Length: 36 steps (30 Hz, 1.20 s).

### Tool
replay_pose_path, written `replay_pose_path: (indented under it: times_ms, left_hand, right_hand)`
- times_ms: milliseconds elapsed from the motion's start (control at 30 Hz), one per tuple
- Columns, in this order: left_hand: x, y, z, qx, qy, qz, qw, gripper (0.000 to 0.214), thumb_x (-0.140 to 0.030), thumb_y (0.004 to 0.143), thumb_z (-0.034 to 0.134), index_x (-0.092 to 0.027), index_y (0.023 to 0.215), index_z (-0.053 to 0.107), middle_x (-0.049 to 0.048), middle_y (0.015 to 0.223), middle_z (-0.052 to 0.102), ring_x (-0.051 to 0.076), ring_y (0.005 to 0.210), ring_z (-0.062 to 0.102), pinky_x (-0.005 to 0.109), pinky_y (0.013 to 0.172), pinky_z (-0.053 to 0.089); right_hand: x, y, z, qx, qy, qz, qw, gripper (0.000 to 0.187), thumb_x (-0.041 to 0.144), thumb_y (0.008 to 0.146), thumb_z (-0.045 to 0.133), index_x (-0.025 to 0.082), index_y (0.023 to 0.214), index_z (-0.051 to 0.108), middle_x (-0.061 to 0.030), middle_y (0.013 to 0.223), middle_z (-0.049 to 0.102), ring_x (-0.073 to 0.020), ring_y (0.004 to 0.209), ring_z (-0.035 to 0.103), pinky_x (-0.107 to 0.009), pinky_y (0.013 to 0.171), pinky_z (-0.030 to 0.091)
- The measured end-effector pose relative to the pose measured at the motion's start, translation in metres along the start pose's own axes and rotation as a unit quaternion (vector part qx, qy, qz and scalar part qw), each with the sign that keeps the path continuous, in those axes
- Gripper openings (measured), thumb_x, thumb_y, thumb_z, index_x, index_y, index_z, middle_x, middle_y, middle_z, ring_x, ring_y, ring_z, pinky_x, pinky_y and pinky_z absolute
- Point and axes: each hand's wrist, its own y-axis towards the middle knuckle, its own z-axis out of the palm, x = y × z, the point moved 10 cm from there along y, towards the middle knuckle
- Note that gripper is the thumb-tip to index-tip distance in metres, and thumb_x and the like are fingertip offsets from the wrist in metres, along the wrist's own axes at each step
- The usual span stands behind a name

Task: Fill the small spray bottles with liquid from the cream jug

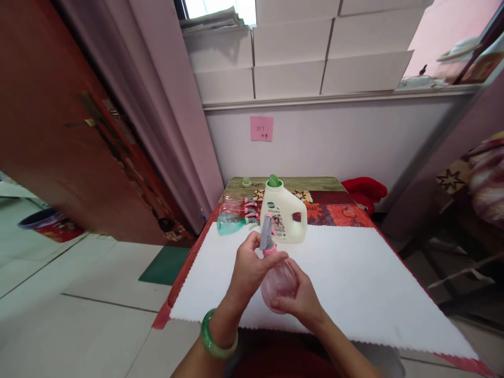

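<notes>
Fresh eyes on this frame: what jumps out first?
Probably the pink-tinted spray bottle, held up front and center against the white cloth. Behind it stands the big cream jug with its green spout, at the cloth's far edge. Next, the green bangle on the left wrist and the pink note on the wall.

Bottle's (277, 286) a see-through pinkish thing with a round belly, and there's a grey spray head (266, 234) with pink bits up top, pink collar (270, 251) sitting at the neck. It's pretty much upright, top leaning a touch left, over the near part of the cloth (346, 294). Can't tell if the collar's screwed tight.
</notes>
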Motion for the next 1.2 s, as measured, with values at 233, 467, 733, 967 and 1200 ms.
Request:
replay_pose_path:
  times_ms: [233,467,733,967,1200]
  left_hand:
    - [0.006,-0.011,0.021,0.157,-0.159,-0.072,0.972,0.044,-0.041,0.086,0.073,-0.018,0.122,0.071,0.0138,0.116,0.074,0.029,0.121,0.062,0.041,0.107,0.040]
    - [0.008,-0.004,0.010,0.091,-0.137,-0.059,0.985,0.035,-0.032,0.071,0.088,-0.016,0.100,0.076,0.0101,0.101,0.077,0.022,0.094,0.069,0.035,0.091,0.049]
    - [-0.003,-0.008,0.024,0.105,-0.222,-0.050,0.968,0.046,-0.043,0.085,0.074,-0.016,0.122,0.072,0.0154,0.117,0.075,0.028,0.117,0.066,0.042,0.107,0.043]
    - [0.003,0.001,0.016,0.071,-0.225,-0.064,0.970,0.038,-0.029,0.068,0.089,-0.017,0.102,0.077,0.0085,0.098,0.077,0.021,0.094,0.070,0.035,0.097,0.048]
    - [-0.001,-0.005,0.021,0.093,-0.219,-0.021,0.971,0.041,-0.041,0.084,0.076,-0.018,0.117,0.072,0.0125,0.122,0.073,0.027,0.112,0.067,0.039,0.102,0.046]
  right_hand:
    - [0.005,-0.002,-0.009,-0.030,-0.065,-0.028,0.997,0.088,0.048,0.059,0.093,0.025,0.136,0.056,-0.0106,0.137,0.064,-0.0346,0.127,0.060,-0.047,0.108,0.048]
    - [0.010,-0.009,-0.011,-0.087,-0.162,-0.036,0.982,0.092,0.046,0.059,0.093,0.025,0.138,0.052,-0.0107,0.138,0.063,-0.0343,0.127,0.060,-0.048,0.109,0.048]
    - [0.014,-0.004,-0.014,-0.122,-0.166,-0.038,0.978,0.092,0.048,0.060,0.092,0.023,0.138,0.050,-0.0125,0.140,0.062,-0.0344,0.127,0.060,-0.047,0.105,0.052]
    - [0.017,-0.005,-0.011,-0.114,-0.169,-0.048,0.978,0.096,0.047,0.059,0.093,0.023,0.140,0.049,-0.0128,0.141,0.061,-0.0336,0.128,0.060,-0.048,0.108,0.050]
    - [0.020,-0.005,-0.012,-0.120,-0.168,-0.054,0.977,0.093,0.047,0.060,0.093,0.023,0.140,0.051,-0.0130,0.142,0.061,-0.0342,0.129,0.059,-0.047,0.108,0.050]
